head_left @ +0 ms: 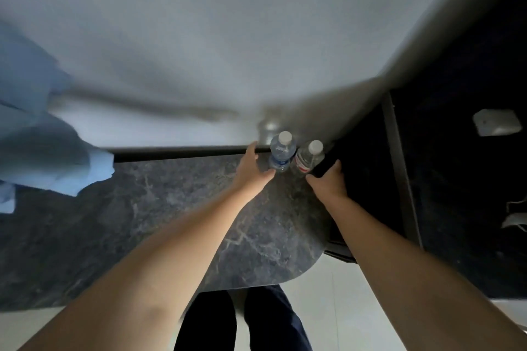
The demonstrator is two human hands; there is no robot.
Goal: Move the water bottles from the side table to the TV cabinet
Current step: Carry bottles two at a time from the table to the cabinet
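head: two clear plastic white-capped water bottles, blue-labelled (281,155) and red-labelled (308,159), upright, side by side on dark marbled stone top (256,231) | left hand (252,171) open beside blue one; right hand (328,182) open, touching red one | neither clasped | whether placing or fetching, cannot tell

You have two clear plastic water bottles standing upright and just beside each other at the far right corner of the dark marbled cabinet top (256,225), the blue-labelled bottle (281,152) on the left and the red-labelled bottle (308,159) on the right, both wearing white caps.
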